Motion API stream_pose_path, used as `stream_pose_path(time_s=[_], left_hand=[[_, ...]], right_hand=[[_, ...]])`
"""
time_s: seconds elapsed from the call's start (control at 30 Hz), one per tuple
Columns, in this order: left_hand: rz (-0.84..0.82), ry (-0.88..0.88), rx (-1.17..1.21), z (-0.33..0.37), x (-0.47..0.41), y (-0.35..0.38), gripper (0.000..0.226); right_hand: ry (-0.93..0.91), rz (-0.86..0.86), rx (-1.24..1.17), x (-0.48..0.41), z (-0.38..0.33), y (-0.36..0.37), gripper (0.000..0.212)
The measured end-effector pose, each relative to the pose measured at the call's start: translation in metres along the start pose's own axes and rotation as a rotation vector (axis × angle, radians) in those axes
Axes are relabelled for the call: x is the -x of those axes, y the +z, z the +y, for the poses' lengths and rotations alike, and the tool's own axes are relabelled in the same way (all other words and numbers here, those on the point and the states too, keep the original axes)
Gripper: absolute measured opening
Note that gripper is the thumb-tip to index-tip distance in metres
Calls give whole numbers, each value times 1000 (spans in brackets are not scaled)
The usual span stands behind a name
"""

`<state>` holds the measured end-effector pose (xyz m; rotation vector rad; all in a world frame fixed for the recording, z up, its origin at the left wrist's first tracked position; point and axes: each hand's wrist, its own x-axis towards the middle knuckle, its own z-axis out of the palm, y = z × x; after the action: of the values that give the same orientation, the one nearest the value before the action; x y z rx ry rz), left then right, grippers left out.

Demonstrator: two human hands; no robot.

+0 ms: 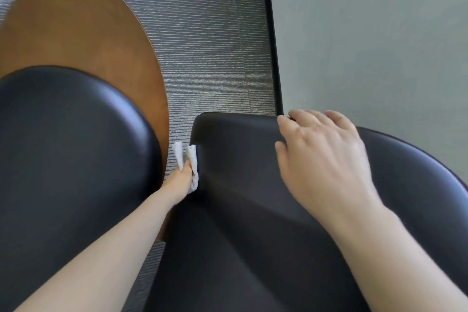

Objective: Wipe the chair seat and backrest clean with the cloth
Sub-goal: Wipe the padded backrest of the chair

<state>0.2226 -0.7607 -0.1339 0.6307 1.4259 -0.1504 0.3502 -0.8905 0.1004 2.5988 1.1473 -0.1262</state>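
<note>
My cloth [188,163] is nubbly white fabric; the chair [240,185] smooth, faintly glossy black leather; the counter [83,40] matt wood.

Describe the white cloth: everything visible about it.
The cloth is small and white, with a nubbly, towel-like texture. It is bunched and folded, and two flaps stick up past the fingers of the left hand, which grips it. One flap runs down against the left edge of the black chair, pressed to its smooth, leather-like side. The other stands free over the grey floor. Part of it is hidden inside the grip.
</note>
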Motion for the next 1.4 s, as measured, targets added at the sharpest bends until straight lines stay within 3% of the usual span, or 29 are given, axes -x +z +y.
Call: stream_pose_path(time_s=[0.13, 0.47, 0.7, 0.9, 1.07, 1.23, 1.27, 1.33, 1.37, 1.4], left_hand=[[-87, -135, 94, -24, 11, -20, 21], [-118, -97, -123, -86, 33, -62, 21], [-173, -46, -130, -121, 53, -86, 15], [-162, 199, -480, -142, 67, -94, 18], [-181, 109, -561, -156, 74, -107, 16], [-176, -38, -483, -166, 71, -129, 22], [-196, -63, -487, -169, 65, -136, 26], [-175, 3, -676, -172, 54, -150, 97], [-193, 37, -806, -172, 56, -154, 117], [-199, 32, -820, -177, 49, -160, 111]], right_hand=[[-44, 5, 36, 2, -2, 6, 14], [-195, -122, 202, 32, -34, 17, 53], [-288, -143, 196, 49, -42, 23, 45], [-336, -220, 176, 77, -56, 31, 49], [-350, -269, 157, 85, -62, 31, 46], [-320, -263, 110, 88, -64, 33, 41], [-312, -256, 95, 89, -65, 35, 40], [-278, -239, 61, 92, -68, 37, 38], [-257, -234, 44, 95, -71, 39, 38], [-236, -233, 31, 99, -75, 40, 37]])
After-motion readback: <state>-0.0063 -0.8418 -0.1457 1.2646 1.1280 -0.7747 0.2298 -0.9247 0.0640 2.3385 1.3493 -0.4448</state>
